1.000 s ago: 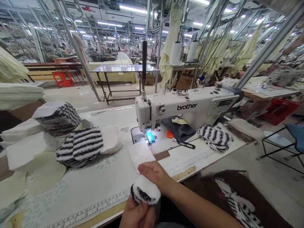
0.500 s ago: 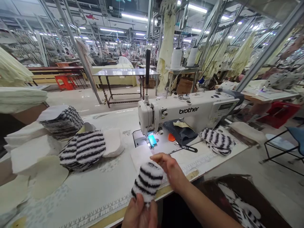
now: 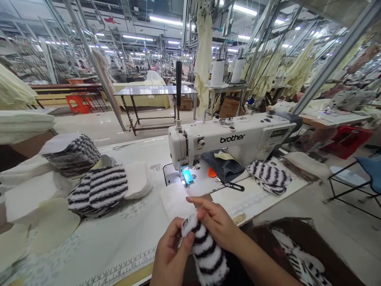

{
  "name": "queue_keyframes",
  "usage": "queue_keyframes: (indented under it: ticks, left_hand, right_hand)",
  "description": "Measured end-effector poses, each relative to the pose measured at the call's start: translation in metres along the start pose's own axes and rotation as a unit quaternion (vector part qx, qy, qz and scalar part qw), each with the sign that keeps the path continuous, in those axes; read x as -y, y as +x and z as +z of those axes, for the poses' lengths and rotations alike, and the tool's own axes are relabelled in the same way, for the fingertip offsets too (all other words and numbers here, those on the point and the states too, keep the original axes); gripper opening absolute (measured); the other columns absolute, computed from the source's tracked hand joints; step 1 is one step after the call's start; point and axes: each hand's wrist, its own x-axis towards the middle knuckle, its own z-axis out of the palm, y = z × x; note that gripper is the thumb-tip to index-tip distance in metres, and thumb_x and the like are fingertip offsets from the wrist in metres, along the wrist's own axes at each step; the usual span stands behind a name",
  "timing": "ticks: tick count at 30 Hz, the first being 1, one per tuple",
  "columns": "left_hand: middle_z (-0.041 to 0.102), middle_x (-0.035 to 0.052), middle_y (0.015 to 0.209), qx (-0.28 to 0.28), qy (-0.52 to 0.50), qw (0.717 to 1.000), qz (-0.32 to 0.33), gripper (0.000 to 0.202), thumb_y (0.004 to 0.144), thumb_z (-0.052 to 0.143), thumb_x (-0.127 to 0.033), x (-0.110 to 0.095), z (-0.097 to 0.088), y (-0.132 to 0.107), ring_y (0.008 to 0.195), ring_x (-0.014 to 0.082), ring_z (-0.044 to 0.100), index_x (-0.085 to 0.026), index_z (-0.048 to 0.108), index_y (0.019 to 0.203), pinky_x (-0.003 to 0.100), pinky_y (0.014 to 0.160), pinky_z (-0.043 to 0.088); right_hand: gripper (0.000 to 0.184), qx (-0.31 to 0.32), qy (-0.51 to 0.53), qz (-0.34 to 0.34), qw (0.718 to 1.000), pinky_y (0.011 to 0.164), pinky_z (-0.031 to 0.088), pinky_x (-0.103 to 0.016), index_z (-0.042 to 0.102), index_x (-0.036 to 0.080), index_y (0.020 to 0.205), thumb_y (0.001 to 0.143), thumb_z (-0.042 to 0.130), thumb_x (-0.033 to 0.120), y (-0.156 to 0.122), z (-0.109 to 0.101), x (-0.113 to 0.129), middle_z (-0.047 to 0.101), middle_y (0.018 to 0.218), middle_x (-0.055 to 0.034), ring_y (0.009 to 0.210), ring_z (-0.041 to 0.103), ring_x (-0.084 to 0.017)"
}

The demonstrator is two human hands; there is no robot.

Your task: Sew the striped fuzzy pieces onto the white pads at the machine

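Observation:
A black-and-white striped fluffy fabric piece (image 3: 210, 254) hangs between my two hands at the table's front edge. My left hand (image 3: 174, 248) pinches its upper left edge between thumb and fingers. On the upper right edge, my right hand (image 3: 218, 222) grips it with thumb and curled fingers, the index finger stretched forward. Just beyond lies a white fabric piece (image 3: 172, 198), flat in front of the lit needle area of the white sewing machine (image 3: 232, 137). To the left sit a stack of striped pieces (image 3: 104, 186) and a stack of white pieces (image 3: 138, 180).
Thread snips (image 3: 233, 186), dark cloth (image 3: 223, 169) and an orange bit (image 3: 212, 172) lie beside the machine. Farther right is a striped pile (image 3: 269, 176). More striped pieces (image 3: 300, 254) lie in a brown container below. Another striped stack (image 3: 71, 155) stands at the left.
The striped piece has moved down and right and now hangs over the table edge. My left hand has shifted up to its top edge, and my right hand has closed on it.

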Motion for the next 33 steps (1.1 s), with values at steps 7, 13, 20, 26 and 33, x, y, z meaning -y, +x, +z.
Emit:
queue_keyframes:
  ticks: [7,13,20,26,33]
  left_hand:
    - [0.066,0.0062,0.102,-0.030,-0.051,0.996,-0.066,0.043,0.073,0.068,-0.042,-0.002,0.001,0.004,0.097,0.0223,0.059,-0.019,0.058,0.109,0.026,0.082,0.045]
    - [0.064,0.0092,0.109,0.022,-0.073,0.995,-0.069,0.068,0.059,0.081,-0.027,0.001,0.007,0.001,0.098,0.0248,0.062,-0.024,0.045,0.117,0.031,0.080,0.050]
    - [0.065,0.0090,0.108,0.011,-0.086,0.993,-0.076,0.065,0.062,0.079,-0.025,-0.001,0.002,0.000,0.099,0.0252,0.062,-0.024,0.040,0.115,0.033,0.081,0.050]
    - [0.062,0.0088,0.113,-0.018,-0.100,0.992,-0.073,0.065,0.063,0.078,-0.027,-0.005,0.008,0.000,0.101,0.0254,0.061,-0.025,0.040,0.116,0.034,0.083,0.050]
    - [0.063,0.0048,0.100,-0.059,0.023,0.998,0.019,0.073,0.056,0.082,-0.033,0.015,-0.009,0.005,0.082,0.0178,0.062,-0.028,0.046,0.119,0.024,0.068,0.054]
  right_hand:
    - [0.048,0.050,0.108,0.091,0.989,0.069,0.038,-0.026,0.056,0.018,0.105,0.068,0.076,0.043,-0.013,-0.001,-0.001,0.059,0.082,-0.0003,0.074,0.050,-0.014]
    - [0.042,0.024,0.208,0.082,0.974,0.068,0.040,-0.027,0.047,0.020,0.118,0.083,0.061,0.041,-0.015,0.002,-0.006,0.061,0.087,-0.0018,0.078,0.056,-0.015]
    - [0.034,0.008,0.159,0.082,0.984,0.067,0.039,-0.026,0.052,0.019,0.108,0.087,0.057,0.045,-0.017,0.002,-0.012,0.056,0.079,0.0007,0.076,0.054,-0.014]
    - [0.056,0.047,0.222,0.107,0.968,0.069,0.042,-0.027,0.035,0.025,0.127,0.082,0.064,0.041,-0.018,0.005,-0.013,0.058,0.093,-0.0021,0.082,0.057,-0.015]
    - [0.057,-0.007,0.199,0.086,0.976,0.073,0.043,-0.028,0.038,0.023,0.129,0.080,0.066,0.035,-0.045,-0.033,-0.014,0.059,0.094,-0.0028,0.083,0.059,-0.015]
